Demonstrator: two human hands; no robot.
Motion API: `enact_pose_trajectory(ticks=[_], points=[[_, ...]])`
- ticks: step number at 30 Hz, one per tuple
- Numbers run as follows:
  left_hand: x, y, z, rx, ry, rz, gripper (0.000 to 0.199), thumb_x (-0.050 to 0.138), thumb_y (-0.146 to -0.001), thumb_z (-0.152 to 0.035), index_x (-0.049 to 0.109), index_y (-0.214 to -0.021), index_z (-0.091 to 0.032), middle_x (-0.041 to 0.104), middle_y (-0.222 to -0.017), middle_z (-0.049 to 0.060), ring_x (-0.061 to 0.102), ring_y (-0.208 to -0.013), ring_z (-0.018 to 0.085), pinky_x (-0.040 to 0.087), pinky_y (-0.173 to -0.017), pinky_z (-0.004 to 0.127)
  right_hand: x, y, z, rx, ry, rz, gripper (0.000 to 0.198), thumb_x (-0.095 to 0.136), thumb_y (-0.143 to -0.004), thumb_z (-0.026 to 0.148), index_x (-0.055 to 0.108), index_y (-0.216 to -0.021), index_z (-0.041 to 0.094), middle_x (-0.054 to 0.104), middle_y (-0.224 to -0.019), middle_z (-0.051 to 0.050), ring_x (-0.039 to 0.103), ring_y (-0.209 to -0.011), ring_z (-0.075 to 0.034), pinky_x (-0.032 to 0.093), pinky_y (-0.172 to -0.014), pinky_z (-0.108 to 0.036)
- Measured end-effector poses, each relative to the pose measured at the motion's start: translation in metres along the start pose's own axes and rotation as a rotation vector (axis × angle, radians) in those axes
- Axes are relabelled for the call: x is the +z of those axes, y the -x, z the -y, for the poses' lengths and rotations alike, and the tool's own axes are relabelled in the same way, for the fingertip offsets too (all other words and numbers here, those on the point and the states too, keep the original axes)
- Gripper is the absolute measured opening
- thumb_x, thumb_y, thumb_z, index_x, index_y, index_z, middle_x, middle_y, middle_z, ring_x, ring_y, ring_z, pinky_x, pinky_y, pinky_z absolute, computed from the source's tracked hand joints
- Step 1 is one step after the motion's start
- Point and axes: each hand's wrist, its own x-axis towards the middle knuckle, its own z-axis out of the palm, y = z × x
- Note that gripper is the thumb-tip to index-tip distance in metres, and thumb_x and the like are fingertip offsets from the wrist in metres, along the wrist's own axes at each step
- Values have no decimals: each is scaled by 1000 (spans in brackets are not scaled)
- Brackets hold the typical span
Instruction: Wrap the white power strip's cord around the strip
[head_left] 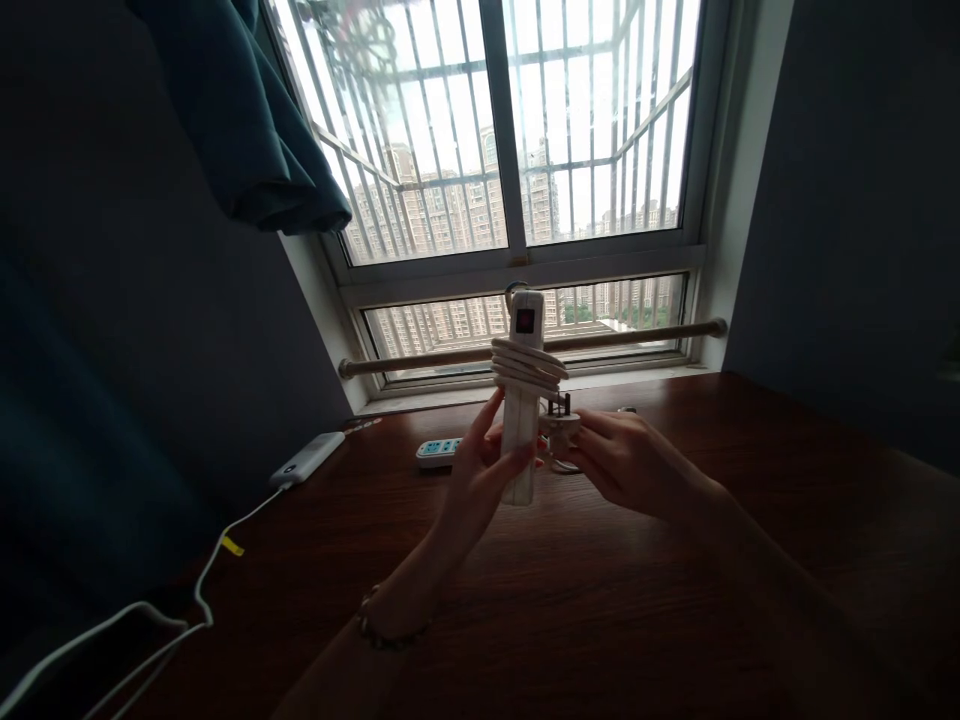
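A white power strip [519, 430] is held upright above the table, a dark switch with a red tint near its top end. Its white cord [529, 367] is wound several times around the upper half. My left hand [480, 450] grips the lower part, fingers and thumb wrapped around it. Just to the right, my right hand [626, 455] pinches the cord's plug [560, 425], whose metal prongs point up. Part of the cord hangs behind the plug, close to my right fingers. The strip's far face is hidden.
On the brown wooden table [450, 620] lies a white remote [437, 453], partly behind my left hand. A white device [309, 458] with a cable [247, 515] lies at the left. Beyond are a rail [630, 338], a barred window and a blue curtain [240, 120].
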Motion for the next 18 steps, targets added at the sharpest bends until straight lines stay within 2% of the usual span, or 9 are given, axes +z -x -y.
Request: enact_pose_trajectory(ticks=[4, 8, 11, 15, 18], points=[[-3, -2, 6, -23, 32, 77, 63, 63, -67, -21, 35, -124, -20, 61, -90, 7, 57, -73, 17, 49, -64, 29, -8, 1, 0, -8, -12, 96, 22, 33, -90, 23, 52, -83, 12, 54, -81, -5, 48, -63, -10, 32, -54, -25], [-4, -4, 7, -164, 148, 205, 58, 59, -68, -23, 38, -122, -23, 60, -90, 7, 57, -67, 17, 50, -58, 30, -11, 4, -1, 4, 42, 164, 17, 37, -88, 23, 50, -82, 15, 55, -83, -3, 49, -64, -10, 30, -55, -25], [-2, -4, 1, -242, 161, 228, 62, 62, -65, -27, 36, -121, -22, 59, -90, 8, 58, -66, 19, 50, -53, 31, -8, 5, -3, 17, 117, 169, 14, 39, -87, 22, 48, -79, 15, 54, -81, -1, 46, -60, -10, 27, -52, -26], [0, -3, -6, -205, -37, 212, 72, 71, -57, -19, 34, -119, -20, 59, -87, 6, 58, -71, 19, 50, -58, 28, -2, 4, 0, 18, 119, 109, 18, 35, -88, 23, 47, -80, 13, 52, -78, -2, 41, -57, -10, 26, -49, -26], [0, -3, -5, -124, -84, 158, 68, 71, -57, -15, 38, -116, -20, 59, -87, 3, 56, -72, 14, 48, -61, 22, 0, 4, 6, -29, 80, 39, 19, 35, -87, 21, 46, -74, 13, 49, -73, -3, 38, -56, -9, 26, -49, -26]])
